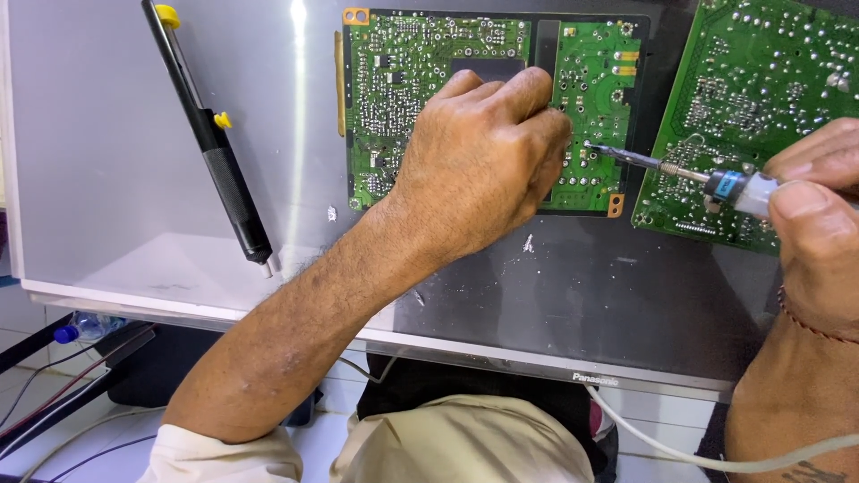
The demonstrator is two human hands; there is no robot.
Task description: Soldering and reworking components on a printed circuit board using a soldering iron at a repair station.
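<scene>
Green circuit board (407,80) lying flat on a dark, shiny screen panel (626,295), far and in the middle. Left hand (479,165) resting on top of it, fingers curled and pressed down on the board. Right hand (819,210) at the right edge, fingers pinched around a soldering iron (689,174). Thin metal tip touching the right part of the board, just beside the left knuckles. Second green board (761,98) far right, tilted, under the iron. Black pump tool (210,143) with yellow knobs lying on the left, well apart from both hands. White cable (662,447) trailing near the bottom.
</scene>
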